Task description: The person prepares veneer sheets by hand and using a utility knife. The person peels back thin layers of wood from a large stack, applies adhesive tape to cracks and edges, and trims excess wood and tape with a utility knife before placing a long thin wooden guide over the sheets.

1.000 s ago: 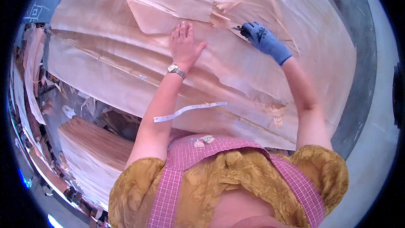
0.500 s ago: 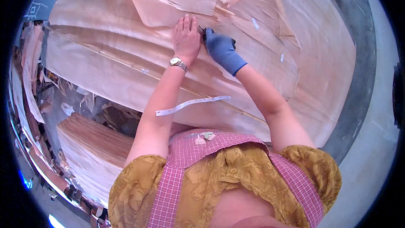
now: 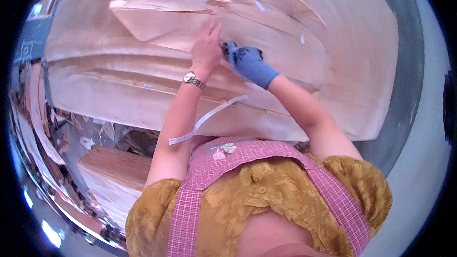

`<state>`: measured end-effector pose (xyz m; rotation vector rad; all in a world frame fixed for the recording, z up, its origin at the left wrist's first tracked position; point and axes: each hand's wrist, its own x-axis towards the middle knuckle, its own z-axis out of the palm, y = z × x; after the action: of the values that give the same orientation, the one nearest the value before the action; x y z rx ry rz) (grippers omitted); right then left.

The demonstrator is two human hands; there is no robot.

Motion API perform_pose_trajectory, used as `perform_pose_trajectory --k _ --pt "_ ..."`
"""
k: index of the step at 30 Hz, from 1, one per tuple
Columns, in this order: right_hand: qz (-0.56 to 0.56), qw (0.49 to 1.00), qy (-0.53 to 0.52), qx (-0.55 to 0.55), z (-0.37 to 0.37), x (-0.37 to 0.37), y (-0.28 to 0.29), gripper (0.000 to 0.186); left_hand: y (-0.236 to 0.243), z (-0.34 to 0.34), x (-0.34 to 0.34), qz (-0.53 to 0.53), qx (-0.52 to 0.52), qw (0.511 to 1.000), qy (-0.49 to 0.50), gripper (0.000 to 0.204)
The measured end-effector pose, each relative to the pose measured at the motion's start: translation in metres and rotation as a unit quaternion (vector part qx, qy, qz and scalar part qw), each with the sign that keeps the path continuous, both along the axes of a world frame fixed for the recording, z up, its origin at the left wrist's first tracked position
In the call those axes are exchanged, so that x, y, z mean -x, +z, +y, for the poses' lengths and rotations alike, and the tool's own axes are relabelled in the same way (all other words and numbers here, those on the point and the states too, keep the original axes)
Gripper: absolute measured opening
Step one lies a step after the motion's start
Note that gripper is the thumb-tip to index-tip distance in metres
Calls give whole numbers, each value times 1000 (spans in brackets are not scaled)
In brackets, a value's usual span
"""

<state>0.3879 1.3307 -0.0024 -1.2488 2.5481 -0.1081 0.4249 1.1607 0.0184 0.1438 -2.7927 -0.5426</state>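
Observation:
A large, wavy sheet of thin wood veneer [image 3: 352, 81] lies before me. My left hand [image 3: 206, 52], bare and with a watch [image 3: 194, 80] at its wrist, rests on it; the fingers are stretched out, somewhat blurred. Close by on the right, my right hand [image 3: 247, 61], in a blue glove with dark patches, is closed around a small dark tool [image 3: 223, 46], whose kind I cannot make out. A white perforated tape strip [image 3: 207, 116] reaches from my left forearm out over the veneer.
Torn veneer pieces [image 3: 162, 2] lie on the sheet beyond my hands. Short white tape bits [image 3: 260, 5] stick to it. At the lower left stands a stack of veneer [image 3: 114, 162], with scraps [image 3: 35, 100] around it. A dark edge [image 3: 412, 43] curves along the right.
The view has shifted, so the torn veneer pieces appear farther left. My left hand has turned more onto its edge. The tape strip hangs steeper from my forearm.

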Motion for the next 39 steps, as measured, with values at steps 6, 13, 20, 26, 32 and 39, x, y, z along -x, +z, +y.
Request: perform_pose_trajectory --k 6,13,20,26,32,39 --pt "-21 996 -11 -84 70 -2 32 23 -15 32 -6 -101 -27 993 55 41" --pt "-22 1000 16 -14 110 -3 27 24 -18 87 10 -78 82 993 -44 38" --pt "-47 996 31 -62 171 7 35 20 -3 139 23 -136 33 990 20 50" --pt "-103 989 80 -69 227 37 52 18 -4 168 31 -147 100 982 55 76" --pt "-31 989 123 -76 336 76 38 18 -5 169 33 -157 114 979 59 79" --pt "31 989 75 -124 458 108 47 18 -8 169 34 -141 127 981 49 78"
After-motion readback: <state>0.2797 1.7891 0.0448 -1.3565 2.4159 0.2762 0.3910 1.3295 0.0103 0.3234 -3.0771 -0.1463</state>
